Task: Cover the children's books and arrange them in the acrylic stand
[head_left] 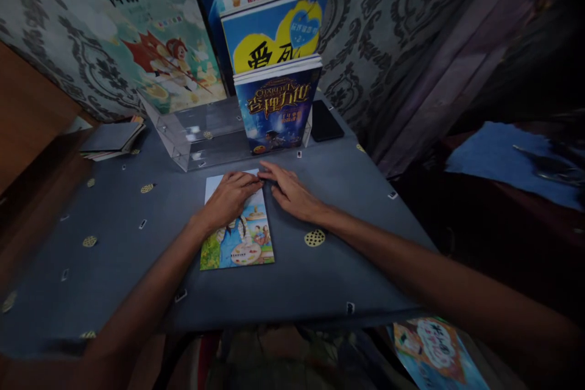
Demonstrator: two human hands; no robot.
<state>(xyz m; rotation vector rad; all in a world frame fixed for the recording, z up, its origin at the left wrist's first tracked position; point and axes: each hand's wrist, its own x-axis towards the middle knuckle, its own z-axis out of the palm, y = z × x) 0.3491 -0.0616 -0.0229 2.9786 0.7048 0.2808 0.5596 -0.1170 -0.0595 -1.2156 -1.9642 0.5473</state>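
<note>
A picture book (236, 257) with a painted cover lies flat on the cloth-covered table (320, 280). My left hand (231, 198) rests palm down across its upper half, fingers stretched toward the upper right edge and hiding part of the cover. At that same edge is my right hand (289, 192), its fingers reaching left with the forefinger extended and the thumb apart. The fingertips of both hands meet near the book's upper right corner. Neither hand visibly grips anything.
Behind the hands, a clear acrylic rack (183, 155) holds several upright books, a dark blue one (283, 113) in front. A black phone-like slab (326, 120) lies right of it. A small stack of booklets (112, 137) sits at the left. Another book (434, 350) shows below the table's right front edge.
</note>
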